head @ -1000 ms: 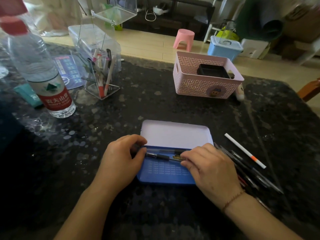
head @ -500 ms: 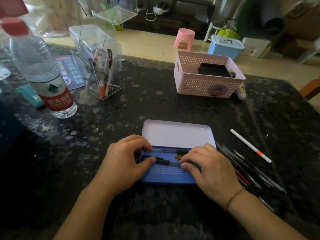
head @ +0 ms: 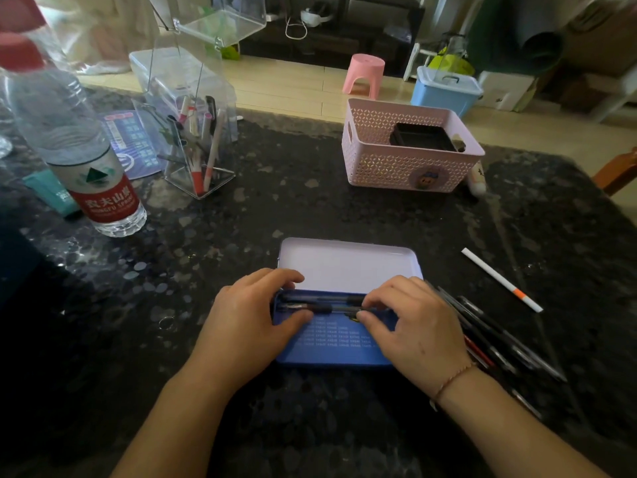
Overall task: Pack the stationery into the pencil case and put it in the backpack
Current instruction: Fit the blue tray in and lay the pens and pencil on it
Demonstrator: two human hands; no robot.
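A blue tin pencil case (head: 336, 343) lies open on the dark table, its pale lid (head: 348, 265) tipped back. Two dark pens lie inside along the far wall; the nearer pen (head: 339, 308) is pinched at both ends. My left hand (head: 251, 319) holds its left end with thumb and fingers, and my right hand (head: 413, 326) holds its right end. A pile of dark pens (head: 496, 339) lies just right of the case. A white pen with an orange band (head: 501, 280) lies farther right. No backpack is in view.
A pink basket (head: 406, 167) holding a black tray stands at the back right. A clear pen holder (head: 196, 157) with several pens and a water bottle (head: 86, 160) stand at the left. A wooden chair corner (head: 617, 174) shows at the right edge.
Both hands have lowered the nearer pen into the case and slid it toward the far wall beside the other pen. The view has shifted slightly.
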